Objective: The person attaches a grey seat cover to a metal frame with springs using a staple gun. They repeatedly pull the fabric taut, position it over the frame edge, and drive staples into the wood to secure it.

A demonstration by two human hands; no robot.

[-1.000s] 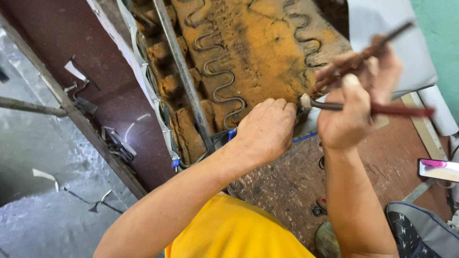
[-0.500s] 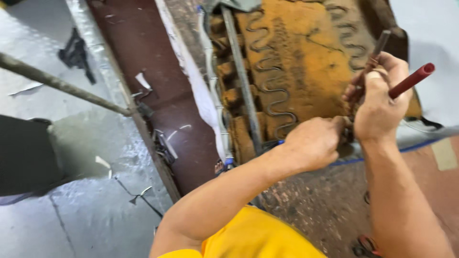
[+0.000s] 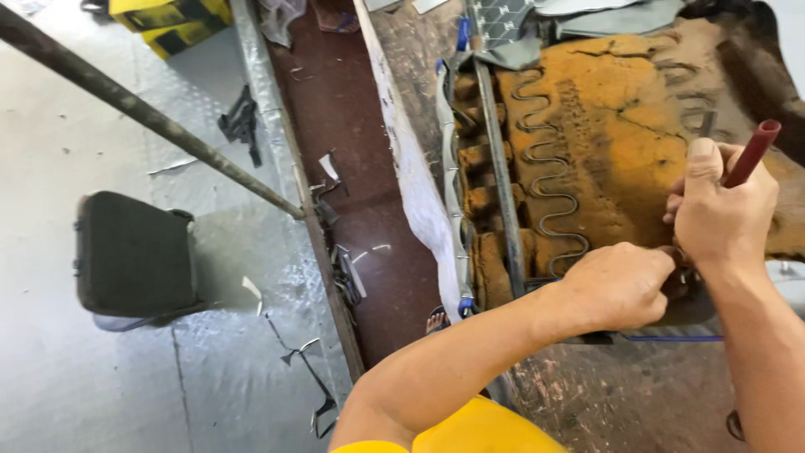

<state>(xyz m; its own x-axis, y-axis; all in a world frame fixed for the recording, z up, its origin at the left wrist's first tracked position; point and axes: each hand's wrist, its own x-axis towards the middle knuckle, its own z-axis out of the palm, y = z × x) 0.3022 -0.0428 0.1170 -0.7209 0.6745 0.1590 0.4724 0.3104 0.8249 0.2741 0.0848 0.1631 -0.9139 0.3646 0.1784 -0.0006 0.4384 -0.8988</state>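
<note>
Left hand (image 3: 619,287) fisted at seat cushion (image 3: 604,151) edge, right hand (image 3: 723,214) fingers wrapped round red-handled pliers (image 3: 750,153).

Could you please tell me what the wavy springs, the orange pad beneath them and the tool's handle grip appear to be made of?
Springs: bare steel wire, dull grey, bent in zigzags. Pad: likely old foam, orange-brown, cracked and crumbly. Grip in the right hand: seemingly dark red rubber or plastic sleeve, smooth and matte.
</note>
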